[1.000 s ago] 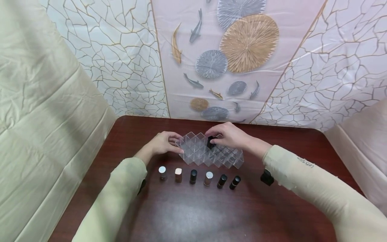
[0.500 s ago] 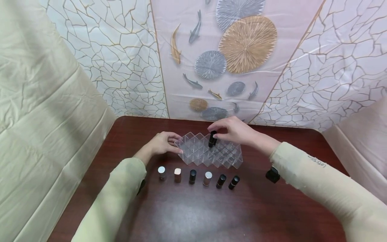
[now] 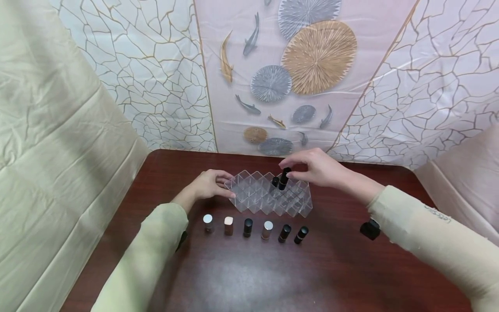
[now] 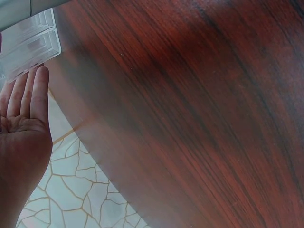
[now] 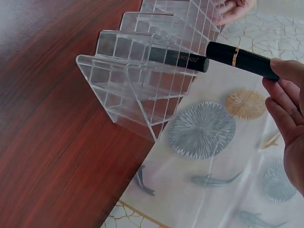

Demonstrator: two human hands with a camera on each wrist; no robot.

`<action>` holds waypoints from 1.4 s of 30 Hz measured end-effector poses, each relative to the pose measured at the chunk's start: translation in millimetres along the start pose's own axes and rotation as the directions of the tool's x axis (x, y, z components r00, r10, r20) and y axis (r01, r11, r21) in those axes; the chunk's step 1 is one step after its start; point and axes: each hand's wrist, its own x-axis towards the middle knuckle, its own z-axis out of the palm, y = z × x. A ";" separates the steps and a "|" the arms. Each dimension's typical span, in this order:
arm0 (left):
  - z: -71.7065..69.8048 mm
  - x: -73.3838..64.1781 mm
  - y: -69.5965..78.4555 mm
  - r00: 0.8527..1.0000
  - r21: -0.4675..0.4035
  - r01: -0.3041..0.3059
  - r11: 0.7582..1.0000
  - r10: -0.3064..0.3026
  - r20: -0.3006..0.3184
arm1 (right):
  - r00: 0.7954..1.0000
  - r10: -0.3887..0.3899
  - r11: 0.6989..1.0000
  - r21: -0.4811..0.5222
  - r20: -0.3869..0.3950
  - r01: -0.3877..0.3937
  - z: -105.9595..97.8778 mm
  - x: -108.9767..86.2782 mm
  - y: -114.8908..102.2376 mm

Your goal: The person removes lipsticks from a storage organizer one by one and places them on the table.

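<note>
In the head view, my right hand (image 3: 317,168) pinches one end of a black lipstick (image 3: 284,178) just above the clear lipstick organizer (image 3: 249,195). The right wrist view shows this tube's gold band, with the thumb and fingertips on its end. Another black lipstick (image 5: 178,59) stands in a slot close beside it, with gold lettering on its side. At the organizer's left end, my left hand (image 3: 208,184) holds it between thumb and fingers. From the left wrist, its fingers extend along the organizer; the thumb is mostly out of sight.
Several lipsticks stand in a row before the organizer: a silver-topped one (image 3: 208,223), a square pale-topped one (image 3: 228,226), another silver-topped one (image 3: 267,230) and black ones (image 3: 285,233). The dark wood table (image 3: 241,277) meets a patterned cloth (image 3: 179,86) behind.
My right hand has moved to the right with the black lipstick, rising slightly. A second black lipstick now shows in the organizer where the hand was. The left hand stays put.
</note>
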 end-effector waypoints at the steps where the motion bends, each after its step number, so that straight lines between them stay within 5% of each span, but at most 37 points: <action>1: 0.0 -0.3 0.3 1.000 0.001 -0.001 1.000 0.001 0.000 | 1.000 -0.004 1.000 -0.007 -0.006 0.004 -1.5 -2.4 -0.4; 26: 1.3 4.1 2.6 1.000 0.009 -0.003 1.000 0.003 0.013 | 0.994 0.057 0.992 -0.106 -0.090 -0.067 -22.2 -73.5 -12.5; 42: -0.4 -0.4 2.8 1.000 0.035 0.003 0.999 -0.003 0.011 | 0.991 0.046 0.998 -0.040 -0.123 -0.052 -13.9 -106.6 -20.1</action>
